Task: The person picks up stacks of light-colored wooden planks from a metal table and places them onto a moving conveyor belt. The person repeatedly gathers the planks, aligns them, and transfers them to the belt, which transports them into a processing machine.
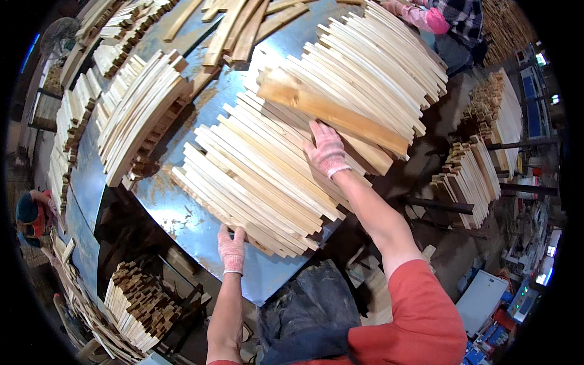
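The person stands at a blue metal-topped table (182, 213) dusted with sawdust, both hands in pinkish knit work gloves and the arms in short orange-red sleeves. The right hand (326, 149) lies open and flat, fingers spread, on top of a fanned row of thin pale wooden slats (255, 176) that spreads across the middle of the table. Just beyond its fingertips a wider, darker plank (331, 112) lies slantwise over the slats; the fingertips reach its near edge, though I cannot tell whether they press on it. The left hand (232, 249) is at the near end of the same row, fingers extended against the ends of the lowest slats by the table's front edge, resting there and not closed around anything. A second, larger fan of slats (377, 67) lies farther back on the right, touching the plank's far side. To the left, another curved bundle of slats (137, 115) sits on the table, with loose boards (237, 30) beyond it. Stacks of short wooden pieces (143, 304) stand below the table at the left, and more stacks (468, 176) stand on the floor to the right. At the top, another person's pink sleeve (426, 17) shows beside the far slats.
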A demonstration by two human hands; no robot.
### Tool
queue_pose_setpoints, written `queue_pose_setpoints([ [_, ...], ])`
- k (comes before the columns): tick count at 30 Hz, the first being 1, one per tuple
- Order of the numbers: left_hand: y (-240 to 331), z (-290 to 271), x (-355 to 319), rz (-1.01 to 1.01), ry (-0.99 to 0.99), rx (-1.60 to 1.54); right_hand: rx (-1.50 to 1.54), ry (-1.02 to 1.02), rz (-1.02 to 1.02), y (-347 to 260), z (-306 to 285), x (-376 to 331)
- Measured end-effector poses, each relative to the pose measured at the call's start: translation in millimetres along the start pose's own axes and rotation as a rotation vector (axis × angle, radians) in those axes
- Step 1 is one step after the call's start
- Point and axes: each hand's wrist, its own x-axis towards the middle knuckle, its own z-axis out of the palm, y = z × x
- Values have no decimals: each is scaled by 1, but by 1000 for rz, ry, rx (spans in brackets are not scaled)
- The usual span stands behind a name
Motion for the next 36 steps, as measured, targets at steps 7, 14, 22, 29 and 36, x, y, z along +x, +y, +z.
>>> queue_pose_setpoints([
  [7,-12,10,21,150,81,60,141,20,17,27,-33,-72],
  [14,-26,17,28,142,116,194,-113,109,341,60,-70,-192],
  [22,-59,-2,54,-34,109,68,270,148,501,37,-53,-232],
  [29,-119,-83,90,5,-12,540,456,-267,283,0,-31,-186],
  [36,-99,-62,85,-74,111,-5,765,-262,214,-26,62,-66],
])
